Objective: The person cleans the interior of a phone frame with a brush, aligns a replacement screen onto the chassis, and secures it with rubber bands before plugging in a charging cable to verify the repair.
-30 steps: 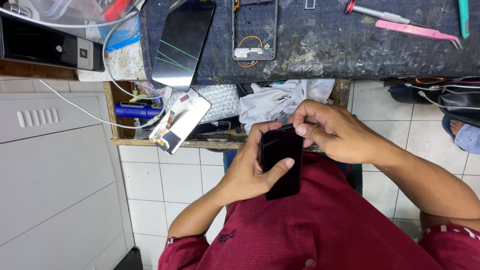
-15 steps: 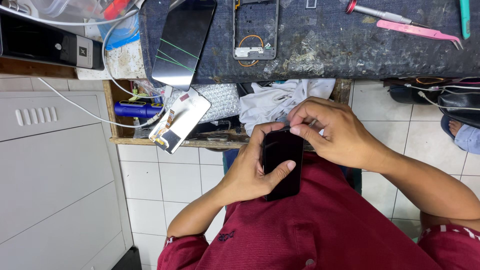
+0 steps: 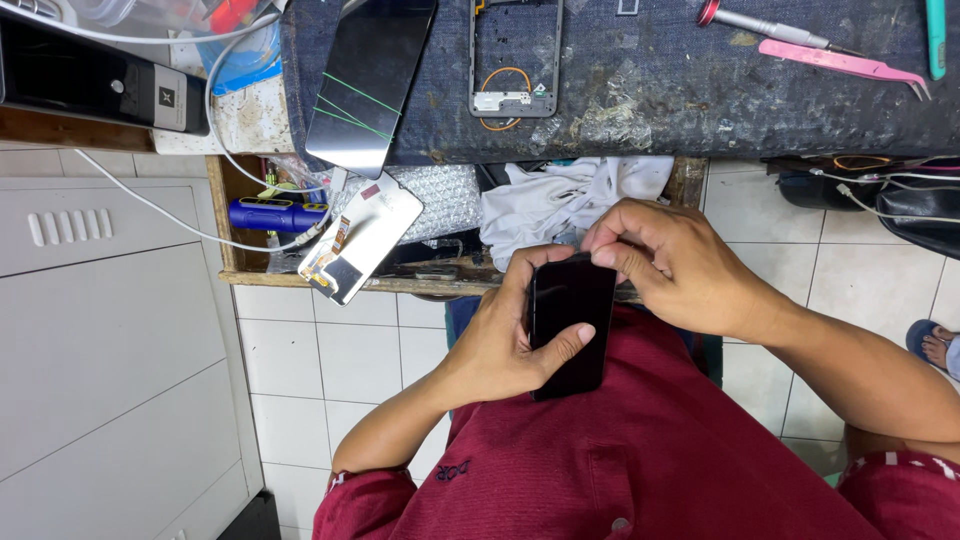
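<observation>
Clothing: one short-sleeved shirt [image 3: 640,460] in dark red, plain knit fabric. Sleeve hems end above the elbows; forearms are bare. The left sleeve [image 3: 370,500] carries a small dark embroidered mark near its hem, too small to make out. The right sleeve [image 3: 900,480] has a hem trimmed with a white and dark pattern band. A small round button or stud sits low on the shirt front. Both hands are uncovered: left [image 3: 505,335], right [image 3: 680,265].

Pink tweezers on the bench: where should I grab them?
Probably grip the pink tweezers around the broad flat middle, coming from above. They lie flat on the dark mat, sharp tips pointing right, so keep fingers away from that end.
</observation>
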